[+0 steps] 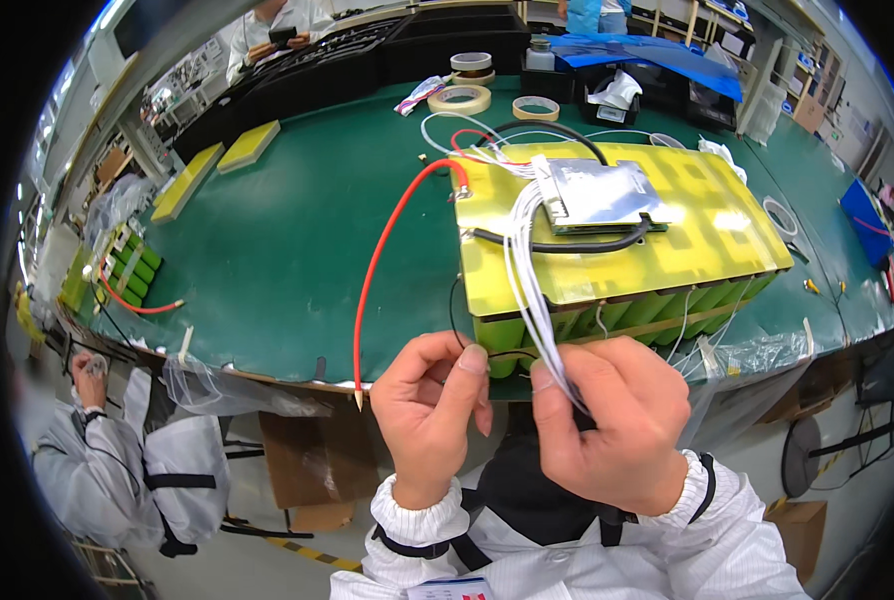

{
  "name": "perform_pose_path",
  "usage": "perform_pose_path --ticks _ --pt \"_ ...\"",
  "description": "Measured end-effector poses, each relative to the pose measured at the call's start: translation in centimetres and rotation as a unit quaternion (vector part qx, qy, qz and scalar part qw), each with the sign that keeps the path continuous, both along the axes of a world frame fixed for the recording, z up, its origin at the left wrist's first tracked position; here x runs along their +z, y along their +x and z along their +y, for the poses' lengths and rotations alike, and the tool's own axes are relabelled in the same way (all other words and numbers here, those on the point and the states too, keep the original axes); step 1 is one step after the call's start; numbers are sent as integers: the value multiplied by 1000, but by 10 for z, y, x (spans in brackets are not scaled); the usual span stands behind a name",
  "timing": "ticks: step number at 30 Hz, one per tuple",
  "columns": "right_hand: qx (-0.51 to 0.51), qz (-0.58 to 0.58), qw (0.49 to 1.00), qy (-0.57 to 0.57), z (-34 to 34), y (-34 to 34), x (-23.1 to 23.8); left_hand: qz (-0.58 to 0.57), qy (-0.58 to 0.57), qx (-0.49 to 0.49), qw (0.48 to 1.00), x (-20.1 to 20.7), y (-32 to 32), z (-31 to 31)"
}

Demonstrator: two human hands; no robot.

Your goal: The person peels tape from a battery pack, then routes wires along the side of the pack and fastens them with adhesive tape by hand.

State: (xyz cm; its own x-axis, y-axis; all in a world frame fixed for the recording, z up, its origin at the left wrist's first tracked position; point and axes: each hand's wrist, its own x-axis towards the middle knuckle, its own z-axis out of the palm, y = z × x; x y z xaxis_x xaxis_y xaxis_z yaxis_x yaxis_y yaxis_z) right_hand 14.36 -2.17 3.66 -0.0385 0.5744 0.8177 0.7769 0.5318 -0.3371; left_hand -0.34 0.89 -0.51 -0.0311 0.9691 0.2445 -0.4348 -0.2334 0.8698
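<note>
Thin white wire bundle (538,325) slants rightward down off the yellow-topped, green-celled battery pack (707,250) — I grip it in the nearer right hand (617,420); the left hand (430,410) pinches thin black wire (453,303).

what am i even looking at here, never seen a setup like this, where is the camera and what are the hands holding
There is no machine: these are a person's bare hands, white sleeves behind them. The single picture comes from a wide fisheye camera on that person's head, looking down, so straight edges bend.

On the green table sits a block of green cells with a yellow top, carrying a silver module. A red cable arches off its left side. Tape rolls lie farther back.

The right hand holds a bundle of white wires. The left hand has its fingertips at a thin black wire; whether it pinches it is hard to tell.
</note>
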Motion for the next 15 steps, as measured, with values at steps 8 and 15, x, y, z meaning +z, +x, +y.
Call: perform_pose_path --ticks 8,15 --pt "0 19 997 -74 -4 7 5 -20 16 -10 1000 -5 1 -3" --pt "20 -4 994 -110 -7 13 12 35 37 -24 998 -7 -2 -2"
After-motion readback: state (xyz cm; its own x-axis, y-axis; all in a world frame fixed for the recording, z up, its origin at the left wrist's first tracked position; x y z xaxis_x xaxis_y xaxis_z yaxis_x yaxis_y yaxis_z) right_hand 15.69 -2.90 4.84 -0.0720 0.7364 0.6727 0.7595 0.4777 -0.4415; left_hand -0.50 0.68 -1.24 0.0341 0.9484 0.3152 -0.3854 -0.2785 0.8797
